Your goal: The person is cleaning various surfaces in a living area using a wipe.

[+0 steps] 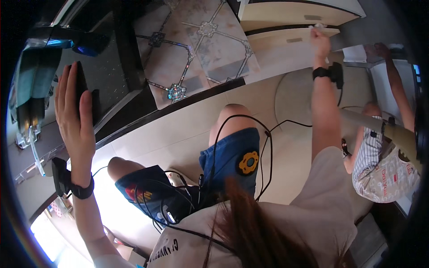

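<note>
My left hand (75, 114) is raised at the left, its fingers straight and close together, beside a dark glossy panel (104, 67); whether it touches the panel I cannot tell. At the upper right my right hand (320, 43) has its fingers closed on a small crumpled whitish piece, perhaps tissue (318, 25), in front of the light wooden drawers (274, 15). Each wrist wears a black strap with a dark device. A patterned surface (221, 43) with ornamental lines lies between the hands.
Black cables (271, 150) loop over my lap. At the right another person (372, 164) in striped and printed clothing reaches an arm toward a white item (354, 54). Pale floor tiles (150, 134) and the dark edge (201, 95) of the patterned surface lie before my knees.
</note>
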### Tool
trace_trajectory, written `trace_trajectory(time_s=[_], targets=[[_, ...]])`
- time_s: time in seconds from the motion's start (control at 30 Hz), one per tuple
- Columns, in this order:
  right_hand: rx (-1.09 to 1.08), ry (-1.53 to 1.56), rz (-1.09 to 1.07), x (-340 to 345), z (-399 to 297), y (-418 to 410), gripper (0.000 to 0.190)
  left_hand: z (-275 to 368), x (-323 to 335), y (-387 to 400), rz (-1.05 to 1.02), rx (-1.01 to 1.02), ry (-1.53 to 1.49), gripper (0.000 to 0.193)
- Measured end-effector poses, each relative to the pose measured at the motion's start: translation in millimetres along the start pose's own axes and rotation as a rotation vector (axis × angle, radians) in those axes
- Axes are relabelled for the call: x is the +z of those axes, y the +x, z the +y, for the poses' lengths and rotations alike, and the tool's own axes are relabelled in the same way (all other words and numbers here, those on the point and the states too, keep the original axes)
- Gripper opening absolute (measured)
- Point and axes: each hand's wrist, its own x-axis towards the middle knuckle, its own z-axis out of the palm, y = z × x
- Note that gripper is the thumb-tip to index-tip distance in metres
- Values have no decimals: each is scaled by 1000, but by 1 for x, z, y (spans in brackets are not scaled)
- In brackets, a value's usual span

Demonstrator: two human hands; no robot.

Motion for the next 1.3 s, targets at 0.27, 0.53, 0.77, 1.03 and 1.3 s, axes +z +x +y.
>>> trace_trajectory(time_s=[0.27,0.53,0.77,1.03,1.3], targets=[[-182,200,-56,6,-111,-103,15,4,-6,-3,44,-45,-45,51],[-341,569,-330,-2,-128,-150,15,7,-7,-1,58,-51,-23,52],[283,624,-202,26,-88,-189,12,0,-2,0,67,6,-6,46],[-287,256,-169,79,-73,-185,13,-11,1,3,-3,40,42,44],[-129,35,5,73,6,-113,14,-19,4,9,-84,17,-99,45]])
